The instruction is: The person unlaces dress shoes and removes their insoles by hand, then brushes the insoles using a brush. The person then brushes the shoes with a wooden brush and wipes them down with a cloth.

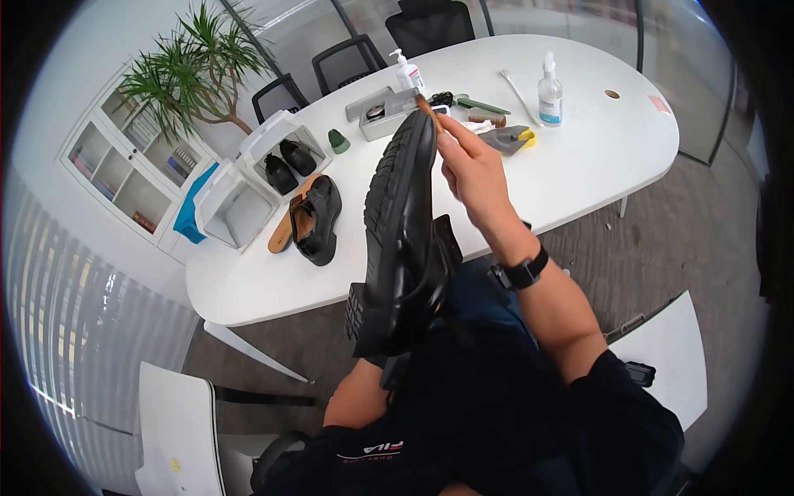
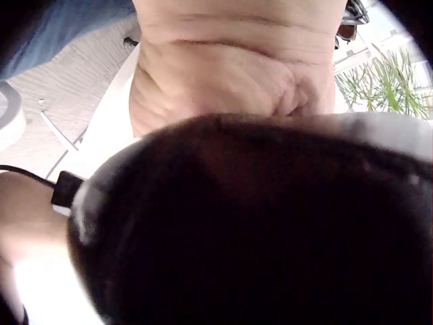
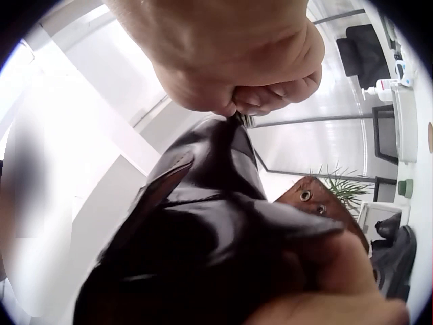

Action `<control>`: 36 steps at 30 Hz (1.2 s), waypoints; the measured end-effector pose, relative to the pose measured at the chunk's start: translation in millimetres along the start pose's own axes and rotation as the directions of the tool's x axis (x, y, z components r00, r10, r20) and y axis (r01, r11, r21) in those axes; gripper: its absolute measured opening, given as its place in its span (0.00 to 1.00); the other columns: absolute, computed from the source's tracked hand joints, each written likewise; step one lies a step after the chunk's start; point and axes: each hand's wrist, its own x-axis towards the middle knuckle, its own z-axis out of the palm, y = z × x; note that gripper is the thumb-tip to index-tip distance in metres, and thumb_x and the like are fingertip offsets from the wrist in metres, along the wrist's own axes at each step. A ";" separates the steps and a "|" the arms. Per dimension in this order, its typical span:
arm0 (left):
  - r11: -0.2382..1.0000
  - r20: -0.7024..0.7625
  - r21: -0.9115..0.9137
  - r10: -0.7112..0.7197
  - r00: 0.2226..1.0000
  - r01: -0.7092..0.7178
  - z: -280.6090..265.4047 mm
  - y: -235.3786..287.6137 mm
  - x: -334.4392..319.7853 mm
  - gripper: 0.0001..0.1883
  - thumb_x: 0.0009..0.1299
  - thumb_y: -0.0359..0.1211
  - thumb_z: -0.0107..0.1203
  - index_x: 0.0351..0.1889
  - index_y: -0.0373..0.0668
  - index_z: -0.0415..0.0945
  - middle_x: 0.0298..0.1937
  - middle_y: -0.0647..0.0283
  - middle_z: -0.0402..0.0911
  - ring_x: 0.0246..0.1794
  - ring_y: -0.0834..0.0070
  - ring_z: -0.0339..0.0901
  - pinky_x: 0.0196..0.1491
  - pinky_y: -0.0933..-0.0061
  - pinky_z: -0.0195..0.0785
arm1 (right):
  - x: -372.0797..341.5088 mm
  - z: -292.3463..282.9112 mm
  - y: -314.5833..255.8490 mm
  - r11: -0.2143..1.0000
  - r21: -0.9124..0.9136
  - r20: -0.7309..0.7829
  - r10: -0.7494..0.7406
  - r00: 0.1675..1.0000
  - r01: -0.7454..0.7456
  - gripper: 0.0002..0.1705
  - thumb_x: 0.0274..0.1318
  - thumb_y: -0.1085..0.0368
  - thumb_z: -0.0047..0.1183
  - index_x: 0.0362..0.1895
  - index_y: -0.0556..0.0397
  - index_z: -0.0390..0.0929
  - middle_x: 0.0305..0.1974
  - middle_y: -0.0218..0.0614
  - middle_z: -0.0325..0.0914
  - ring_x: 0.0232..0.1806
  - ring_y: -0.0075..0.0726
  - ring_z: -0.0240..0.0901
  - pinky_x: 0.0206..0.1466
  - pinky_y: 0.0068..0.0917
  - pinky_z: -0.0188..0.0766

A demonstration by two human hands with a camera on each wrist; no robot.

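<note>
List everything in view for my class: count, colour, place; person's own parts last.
Raised shoe: 1, black, foreground
Brush: 1, brown, raised shoe's toe
Loose shoe: 1, black, table
Insole: 1, tan, beside loose shoe
Boxes: 2, whitish, table's left
Boxed shoes: 2, black, one box
Unclear item: 1, blue, beside boxes
Tapered item: 1, green, beside boxes
Case: 1, grey, far side
Pump bottle: 1, white, near case
Spray bottle: 1, clear, table's right
Wand: 1, white, table
Cloth: 1, grey, near wand
Small items: uncounted, mixed, beside cloth
Table: 1, white, centre
Chairs: at least 5, black or white, around table
Plant: 1, green, behind boxes
Cabinet: 1, white, left
Right hand: 1, bare, on brush
Left hand: 1, bare, on raised shoe
</note>
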 end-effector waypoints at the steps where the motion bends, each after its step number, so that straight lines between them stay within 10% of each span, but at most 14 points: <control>1: 0.999 0.010 -0.028 0.028 1.000 -0.028 -4.4 3.8 -5.7 0.13 0.73 0.35 0.64 0.26 0.44 0.76 0.21 0.63 0.72 0.15 0.82 0.61 0.17 0.83 0.53 | -11.9 -0.9 -3.2 1.000 -0.004 0.004 0.008 1.000 -0.008 0.25 0.75 0.58 0.56 0.69 0.57 0.78 0.28 0.19 0.72 0.25 0.12 0.61 0.27 0.16 0.57; 9: 0.956 0.065 -0.243 0.185 0.981 -0.164 -26.1 21.8 -35.4 0.13 0.73 0.35 0.64 0.27 0.44 0.77 0.21 0.64 0.71 0.14 0.83 0.61 0.15 0.82 0.53 | -53.7 -41.7 -24.4 0.929 0.070 0.443 0.298 0.845 -0.364 0.28 0.76 0.57 0.56 0.73 0.57 0.74 0.24 0.19 0.65 0.22 0.13 0.56 0.21 0.15 0.51; 14: 0.772 -0.212 0.388 0.606 0.766 -0.504 19.8 -6.6 -20.3 0.13 0.77 0.40 0.60 0.44 0.38 0.81 0.41 0.58 0.79 0.31 0.73 0.75 0.32 0.76 0.71 | -55.7 -22.0 -28.9 0.946 0.066 0.402 0.266 0.876 -0.317 0.28 0.77 0.58 0.54 0.74 0.58 0.72 0.23 0.20 0.64 0.20 0.13 0.55 0.20 0.16 0.49; 19: 0.136 0.018 0.919 0.923 0.385 -0.369 99.4 -15.3 18.8 0.25 0.82 0.46 0.56 0.64 0.34 0.78 0.68 0.49 0.78 0.56 0.65 0.82 0.52 0.66 0.79 | -67.5 -19.8 -26.3 0.988 -0.054 0.454 0.156 0.877 -0.148 0.26 0.75 0.58 0.58 0.72 0.55 0.76 0.29 0.19 0.71 0.28 0.11 0.58 0.29 0.17 0.55; 21: -0.018 0.149 0.953 0.896 0.419 -0.301 106.1 -11.4 14.9 0.23 0.84 0.41 0.54 0.68 0.34 0.74 0.59 0.55 0.84 0.54 0.68 0.84 0.58 0.67 0.78 | -70.1 -16.4 -23.4 0.992 -0.084 0.396 0.122 0.910 -0.096 0.26 0.74 0.58 0.59 0.71 0.54 0.77 0.29 0.19 0.72 0.30 0.11 0.59 0.31 0.17 0.57; 23: -0.390 0.244 0.870 0.871 0.427 0.300 102.0 -8.1 9.7 0.18 0.79 0.39 0.62 0.55 0.33 0.84 0.44 0.65 0.87 0.43 0.76 0.82 0.49 0.71 0.76 | -71.0 -14.7 -14.5 0.981 -0.188 0.278 0.095 0.956 -0.043 0.27 0.73 0.58 0.60 0.71 0.52 0.78 0.32 0.20 0.74 0.32 0.13 0.61 0.34 0.18 0.61; 24: -0.543 0.355 0.762 0.806 0.474 0.353 98.7 -12.0 13.3 0.13 0.77 0.36 0.66 0.46 0.33 0.87 0.35 0.72 0.85 0.38 0.82 0.77 0.45 0.74 0.73 | -71.4 -14.3 -8.2 0.951 -0.307 0.272 0.043 0.961 0.045 0.26 0.71 0.60 0.61 0.70 0.53 0.78 0.35 0.28 0.84 0.34 0.20 0.74 0.39 0.24 0.71; 27: -0.556 0.362 0.784 0.770 0.526 0.275 98.1 -30.0 24.4 0.12 0.77 0.35 0.64 0.46 0.33 0.86 0.36 0.71 0.85 0.38 0.83 0.78 0.43 0.74 0.72 | -76.1 -3.6 23.9 0.816 -0.398 0.379 -0.269 0.885 0.419 0.26 0.70 0.60 0.62 0.68 0.53 0.79 0.42 0.42 0.89 0.41 0.33 0.86 0.45 0.31 0.78; 29: -0.556 0.347 0.787 0.757 0.553 0.268 100.1 -33.6 19.7 0.13 0.74 0.34 0.66 0.47 0.32 0.85 0.36 0.67 0.87 0.38 0.81 0.79 0.42 0.73 0.73 | -75.9 -3.4 20.2 0.818 -0.422 0.378 -0.233 0.896 0.391 0.25 0.67 0.62 0.64 0.66 0.52 0.81 0.44 0.50 0.89 0.43 0.46 0.89 0.45 0.36 0.81; 31: -0.689 0.326 0.655 0.628 0.707 0.310 99.2 -31.3 8.7 0.14 0.69 0.34 0.68 0.47 0.34 0.85 0.33 0.62 0.86 0.33 0.74 0.81 0.42 0.72 0.73 | -61.5 -6.6 19.4 0.602 -0.590 0.325 -0.433 0.841 0.538 0.24 0.65 0.64 0.65 0.65 0.50 0.82 0.39 0.48 0.88 0.36 0.49 0.88 0.40 0.37 0.81; 36: -0.951 0.452 0.184 0.307 0.838 0.249 104.9 -39.4 22.5 0.29 0.54 0.37 0.71 0.56 0.37 0.82 0.58 0.48 0.82 0.60 0.46 0.77 0.62 0.50 0.69 | -66.7 -2.7 3.6 0.535 -0.568 0.478 -0.404 0.780 0.626 0.22 0.63 0.62 0.66 0.61 0.46 0.85 0.30 0.43 0.85 0.28 0.51 0.82 0.31 0.39 0.77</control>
